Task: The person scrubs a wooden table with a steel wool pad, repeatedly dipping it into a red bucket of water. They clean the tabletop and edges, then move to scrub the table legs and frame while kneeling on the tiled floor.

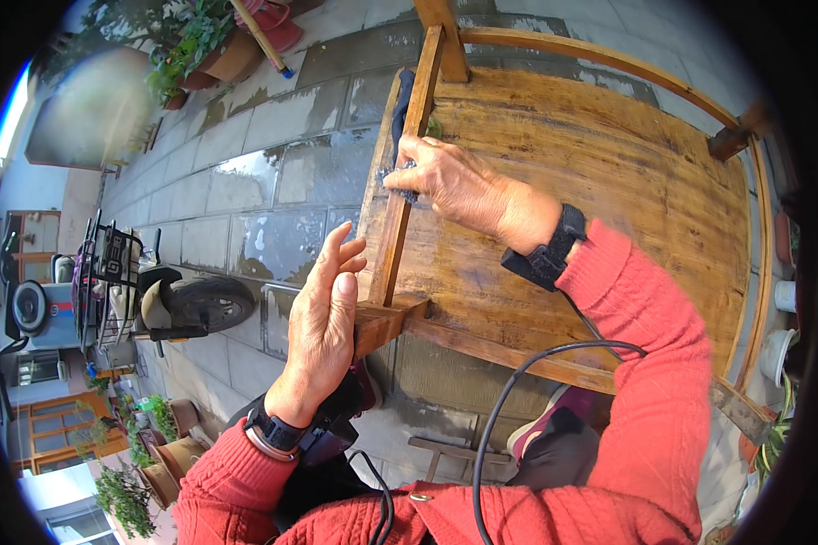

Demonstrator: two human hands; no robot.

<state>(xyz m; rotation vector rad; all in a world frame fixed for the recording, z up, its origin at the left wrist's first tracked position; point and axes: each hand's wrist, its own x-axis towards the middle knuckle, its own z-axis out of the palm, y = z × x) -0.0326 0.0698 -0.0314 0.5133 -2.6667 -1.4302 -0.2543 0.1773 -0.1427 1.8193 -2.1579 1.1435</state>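
My right hand (pixel 446 180) grips a dark, shiny scouring pad (pixel 403 178) and presses it on a narrow wooden rail (pixel 394 235) of an upturned-looking wooden table frame. My left hand (pixel 324 313) is raised beside the leg end (pixel 382 327) at the near left corner, fingers apart, holding nothing. Under and behind the rail stretches a broad brown wooden panel (pixel 586 225) with dark streaks and a wet sheen. A dark cloth (pixel 402 102) lies along the panel's left edge, beside the rail. Something green, partly hidden, shows near my right fingers.
Wet grey paving (pixel 266 177) surrounds the furniture. An electric scooter (pixel 143 300) stands at the left. Potted plants (pixel 228 54) and a wooden stick (pixel 262 37) are at the upper left. A low wooden stool (pixel 450 449) is by my feet. Black cables hang by my arms.
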